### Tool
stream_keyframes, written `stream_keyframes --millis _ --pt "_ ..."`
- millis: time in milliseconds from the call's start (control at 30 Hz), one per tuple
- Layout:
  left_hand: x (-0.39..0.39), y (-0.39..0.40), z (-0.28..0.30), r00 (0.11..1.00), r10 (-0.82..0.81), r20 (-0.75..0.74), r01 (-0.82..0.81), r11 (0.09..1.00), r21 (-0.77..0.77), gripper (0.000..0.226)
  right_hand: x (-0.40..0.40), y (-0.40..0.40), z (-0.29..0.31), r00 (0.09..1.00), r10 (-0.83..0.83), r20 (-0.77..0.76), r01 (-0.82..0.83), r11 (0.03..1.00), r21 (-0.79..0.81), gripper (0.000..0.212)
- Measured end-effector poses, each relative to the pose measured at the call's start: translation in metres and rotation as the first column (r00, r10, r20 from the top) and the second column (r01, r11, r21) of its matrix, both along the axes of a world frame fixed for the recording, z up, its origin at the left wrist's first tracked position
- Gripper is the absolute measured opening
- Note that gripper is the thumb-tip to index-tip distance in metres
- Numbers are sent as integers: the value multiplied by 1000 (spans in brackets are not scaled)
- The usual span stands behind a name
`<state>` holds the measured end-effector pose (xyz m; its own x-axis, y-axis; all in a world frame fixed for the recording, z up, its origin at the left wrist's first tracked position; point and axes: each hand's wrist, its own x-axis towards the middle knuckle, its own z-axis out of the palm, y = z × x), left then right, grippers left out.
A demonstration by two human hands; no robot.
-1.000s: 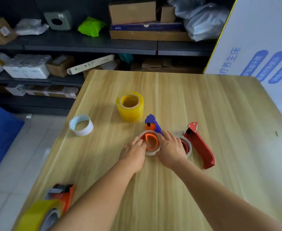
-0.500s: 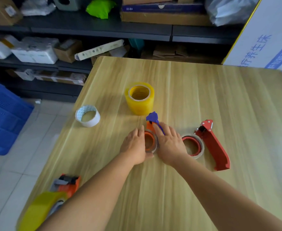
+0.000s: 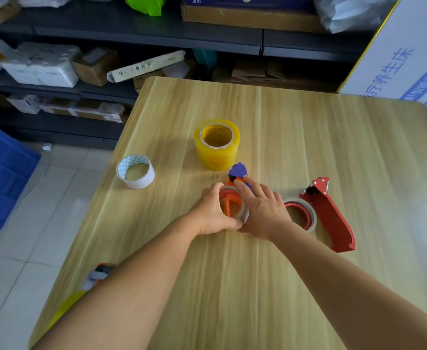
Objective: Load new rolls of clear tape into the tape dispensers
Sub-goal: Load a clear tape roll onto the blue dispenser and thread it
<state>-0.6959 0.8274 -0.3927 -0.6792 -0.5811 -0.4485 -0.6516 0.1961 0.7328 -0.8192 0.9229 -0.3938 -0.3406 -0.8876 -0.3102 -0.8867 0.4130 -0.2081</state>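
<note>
Both hands sit at the table's middle, working on one dispenser. Our left hand (image 3: 211,213) curls round the left side of the clear roll (image 3: 241,212), thumb reaching under its near edge, so it grips the roll. Our right hand (image 3: 261,213) lies over the roll's right side with fingers fairly straight, forefinger stretched up to the dispenser head; we cannot tell whether the thumb, hidden below, pinches anything. The roll is seated on the orange dispenser (image 3: 230,202), whose hub shows through the core; its purple tip (image 3: 237,170) sticks out beyond the fingers. Just right of our right hand lies a red dispenser (image 3: 331,215) on its side, a second clear roll (image 3: 306,213) on its red hub, touching the right wrist area or very near it. Beyond the purple tip, nearly touching, stands a yellow roll (image 3: 216,145) on its end. Left of that, well apart, sits a white roll (image 3: 135,171), also on end. At the near left table edge, partly hidden by our left forearm, a third dispenser (image 3: 101,271) with a yellow roll (image 3: 66,306); details blurred. All rest on the wooden table (image 3: 308,147). Beyond it, dark shelves (image 3: 144,34) hold boxes and parcels; a blue crate (image 3: 0,178) stands on the tiled floor at left, a white printed board (image 3: 409,59) at right.
</note>
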Motion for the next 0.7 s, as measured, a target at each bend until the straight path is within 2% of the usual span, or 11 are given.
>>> stream_keyframes --millis 100,200,367,467,533,700 --pt "3 0 1 995 88 -45 -84 994 77 101 -2 -2 2 999 -42 11 42 998 44 115" --pt "6 -2 2 999 40 -22 -41 999 -23 105 -2 -3 4 999 -30 -10 31 996 86 117" --pt "19 -18 9 989 120 -85 -130 985 -116 106 12 -14 11 1000 18 -17 -19 999 -50 111" --pt "35 -29 5 984 177 0 -172 954 -245 110 32 -33 18 995 102 21 -99 989 -112 92" --pt "47 -34 0 977 197 85 -160 932 -326 108 48 -47 17 990 123 74 -116 988 -99 83" --pt "74 -45 -12 943 261 208 -170 913 -372 106 77 -71 6 969 209 133 -214 977 25 83"
